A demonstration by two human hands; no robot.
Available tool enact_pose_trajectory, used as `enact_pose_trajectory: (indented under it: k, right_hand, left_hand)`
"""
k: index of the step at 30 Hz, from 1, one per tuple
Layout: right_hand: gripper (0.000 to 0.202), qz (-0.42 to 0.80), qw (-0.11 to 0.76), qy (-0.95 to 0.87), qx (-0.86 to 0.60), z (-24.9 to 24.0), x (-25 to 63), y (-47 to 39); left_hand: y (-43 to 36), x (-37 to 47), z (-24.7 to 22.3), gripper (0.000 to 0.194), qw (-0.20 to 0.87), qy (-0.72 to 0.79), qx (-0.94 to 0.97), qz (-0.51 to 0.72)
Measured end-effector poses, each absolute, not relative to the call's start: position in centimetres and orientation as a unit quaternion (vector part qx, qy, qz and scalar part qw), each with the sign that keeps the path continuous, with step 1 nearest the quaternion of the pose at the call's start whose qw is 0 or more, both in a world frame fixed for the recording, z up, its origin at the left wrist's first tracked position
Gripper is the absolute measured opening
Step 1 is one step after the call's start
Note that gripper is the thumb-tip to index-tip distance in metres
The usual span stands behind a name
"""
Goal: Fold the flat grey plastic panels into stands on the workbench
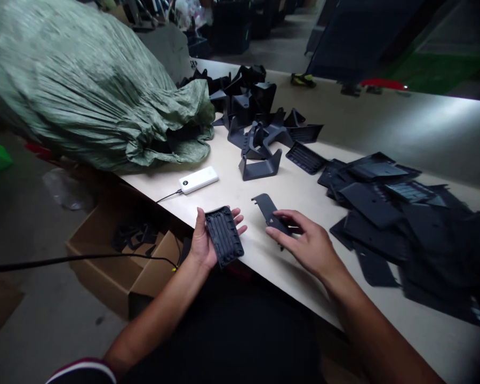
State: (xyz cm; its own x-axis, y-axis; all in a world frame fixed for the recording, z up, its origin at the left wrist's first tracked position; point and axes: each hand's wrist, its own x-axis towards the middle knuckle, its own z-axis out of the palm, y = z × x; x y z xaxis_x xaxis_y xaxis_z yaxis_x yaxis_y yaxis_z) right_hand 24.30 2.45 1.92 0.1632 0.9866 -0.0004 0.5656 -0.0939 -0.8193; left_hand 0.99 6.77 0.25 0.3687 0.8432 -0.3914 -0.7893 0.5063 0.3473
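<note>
A black ribbed plastic panel (pixel 224 237) lies in my left hand (pixel 205 242), its ribbed inner side facing up and my fingers showing past its right edge. My right hand (pixel 304 239) grips a flat black plate (pixel 269 209) between thumb and fingers, tilted over the table, apart from the ribbed panel. Beyond both hands, a black bracket (pixel 261 169) rests on the table, in front of a heap of similar brackets (pixel 240 109). To the right spreads a pile of flat black plates (pixel 378 205).
The pale table (pixel 232 184) bears a white power bank (pixel 199 180) with a cable. A large green sack (pixel 92 85) bulges at the left. Below the table's edge stands an open cardboard box (pixel 108 266) with black parts inside. A black cable crosses above the box.
</note>
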Motion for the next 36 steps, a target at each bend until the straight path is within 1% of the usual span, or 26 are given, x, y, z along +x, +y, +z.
enact_pose_trajectory:
  k: [2,4,7,11,15,20,28,30,32,34,36]
  right_hand:
    - [0.045,0.317,0.411,-0.582,-0.626,3.6,21.9,1.4]
    - [0.049,0.299,0.42,-0.615,-0.596,4.6,19.5,0.8]
    - [0.055,0.236,0.403,-0.659,-0.59,4.6,17.1,0.6]
    - [0.056,0.192,0.384,-0.674,-0.6,3.7,16.3,1.0]
    - [0.055,0.184,0.37,-0.686,-0.599,3.2,16.0,0.9]
    - [0.055,0.181,0.355,-0.692,-0.602,2.8,15.5,0.6]
    - [0.059,0.19,0.333,-0.693,-0.61,2.3,15.0,0.5]
    - [0.06,0.2,0.339,-0.693,-0.604,2.5,15.2,0.5]
    - [0.059,0.235,0.359,-0.679,-0.596,2.7,15.7,0.7]
    - [0.056,0.305,0.407,-0.626,-0.591,2.9,16.5,1.2]
    - [0.05,0.396,0.469,-0.544,-0.572,3.0,17.3,2.0]
  left_hand:
    - [7.1,1.4,0.4,0.073,0.818,0.279,0.049,0.501]
    - [7.4,1.9,0.7,0.077,0.815,0.295,0.056,0.496]
    - [7.7,2.5,1.1,0.084,0.816,0.304,0.078,0.486]
    - [7.9,2.9,1.2,0.081,0.806,0.305,0.106,0.496]
    - [8.0,3.0,0.9,0.081,0.79,0.326,0.123,0.504]
    - [7.8,3.0,0.9,0.084,0.797,0.338,0.138,0.481]
    - [7.5,3.1,0.8,0.078,0.777,0.376,0.171,0.475]
    - [7.5,3.0,0.8,0.075,0.773,0.371,0.182,0.48]
    - [7.4,2.8,0.9,0.066,0.774,0.349,0.185,0.495]
    - [7.2,2.7,1.1,0.059,0.786,0.313,0.186,0.5]
    - [7.0,2.8,1.2,0.058,0.804,0.283,0.188,0.488]
